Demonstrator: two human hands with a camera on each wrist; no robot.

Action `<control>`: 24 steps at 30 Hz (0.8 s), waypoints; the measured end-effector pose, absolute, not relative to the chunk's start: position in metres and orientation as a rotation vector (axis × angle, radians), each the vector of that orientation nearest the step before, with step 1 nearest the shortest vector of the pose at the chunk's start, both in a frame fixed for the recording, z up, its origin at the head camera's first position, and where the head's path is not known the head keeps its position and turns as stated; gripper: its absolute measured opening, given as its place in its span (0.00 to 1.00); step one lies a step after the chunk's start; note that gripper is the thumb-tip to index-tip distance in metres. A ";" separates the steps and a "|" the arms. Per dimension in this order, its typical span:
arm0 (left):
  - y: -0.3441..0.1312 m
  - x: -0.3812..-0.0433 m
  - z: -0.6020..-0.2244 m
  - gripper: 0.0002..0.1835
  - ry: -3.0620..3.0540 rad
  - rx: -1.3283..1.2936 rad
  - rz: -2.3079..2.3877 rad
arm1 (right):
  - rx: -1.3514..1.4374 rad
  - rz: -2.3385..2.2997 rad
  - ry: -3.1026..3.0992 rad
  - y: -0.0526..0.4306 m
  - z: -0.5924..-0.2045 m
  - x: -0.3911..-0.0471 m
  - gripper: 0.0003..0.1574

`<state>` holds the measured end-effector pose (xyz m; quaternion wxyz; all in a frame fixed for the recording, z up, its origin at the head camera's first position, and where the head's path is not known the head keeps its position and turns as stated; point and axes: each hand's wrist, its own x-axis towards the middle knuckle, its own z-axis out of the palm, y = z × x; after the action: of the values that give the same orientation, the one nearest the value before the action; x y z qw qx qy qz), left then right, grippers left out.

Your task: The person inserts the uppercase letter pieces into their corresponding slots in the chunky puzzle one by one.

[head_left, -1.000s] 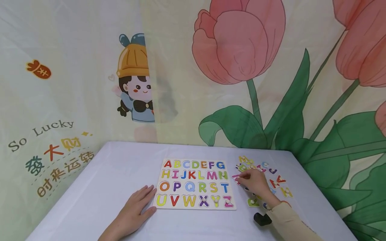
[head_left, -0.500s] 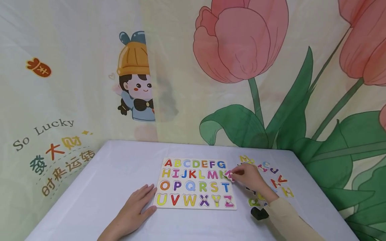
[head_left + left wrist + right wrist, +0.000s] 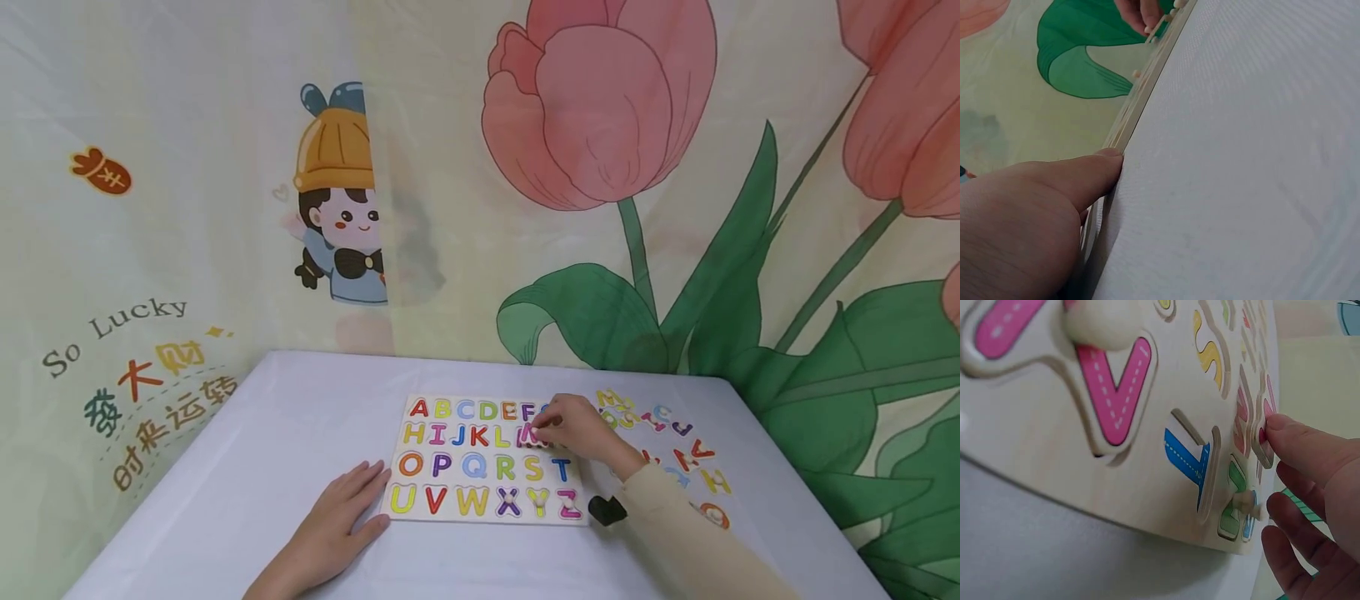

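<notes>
My right hand (image 3: 573,425) pinches a pink letter M piece (image 3: 528,435) over the second row of a wooden alphabet puzzle board (image 3: 1022,412). In the right wrist view, thumb and fingers hold this piece (image 3: 1264,447) tilted, close over the pink M recess. Knobbed pieces sit in the board: a purple X (image 3: 508,502), a yellow Y (image 3: 539,502), a pink Z (image 3: 567,502), and a green N (image 3: 1232,500) below the hand. My left hand (image 3: 333,525) lies flat by the board's left edge, its thumb (image 3: 1094,172) touching that edge.
Right of the board lie several loose letter pieces, among them a yellow M (image 3: 611,398), a yellow H (image 3: 715,481) and an orange O (image 3: 715,514). A black device (image 3: 607,509) hangs at the right cuff. A printed curtain (image 3: 435,167) stands behind the table.
My right hand has picked up the pink M from the loose pieces and carried it left over the board's second row. The left hand has stayed in place.
</notes>
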<state>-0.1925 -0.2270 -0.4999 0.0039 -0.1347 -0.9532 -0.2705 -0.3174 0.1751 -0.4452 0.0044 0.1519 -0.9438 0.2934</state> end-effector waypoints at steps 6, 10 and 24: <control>-0.227 -0.192 -0.499 0.37 -3.006 -0.406 -0.851 | 0.536 0.847 -3.025 0.163 -0.446 -0.325 0.03; -0.226 -0.192 -0.500 0.37 -3.005 -0.400 -0.853 | 0.541 0.820 -3.045 0.161 -0.446 -0.327 0.03; -0.225 -0.194 -0.502 0.37 -3.009 -0.400 -0.826 | 0.613 0.758 -3.038 0.166 -0.449 -0.323 0.09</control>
<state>-0.1945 -0.2249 -0.5019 -0.0021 -0.1272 -0.9565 -0.2625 -0.3226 0.1663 -0.4493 -0.0247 0.1922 -0.9519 0.2374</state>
